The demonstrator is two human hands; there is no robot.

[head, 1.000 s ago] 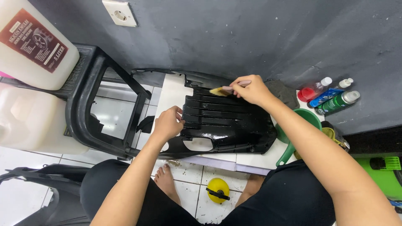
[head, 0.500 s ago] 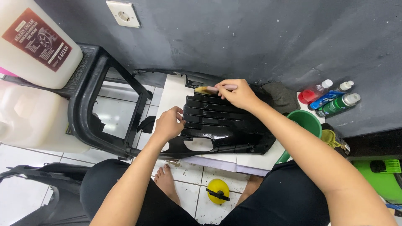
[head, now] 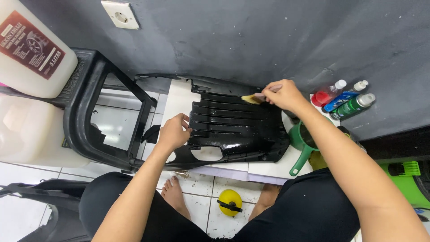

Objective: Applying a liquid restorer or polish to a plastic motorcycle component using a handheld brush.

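Gripping the small brush (head: 253, 97), my right hand (head: 282, 94) has swept leftward along the black panel's (head: 237, 130) top edge; left hand (head: 174, 132) still presses it, fingers flat.

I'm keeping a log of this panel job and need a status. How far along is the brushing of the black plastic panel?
Most of the black panel already shines wet, above all its lower middle. In hand: the right hand holds a small brush with its bristles on the panel's top edge, while the left hand steadies the left edge. The far upper rim looks duller, so that strip probably remains.
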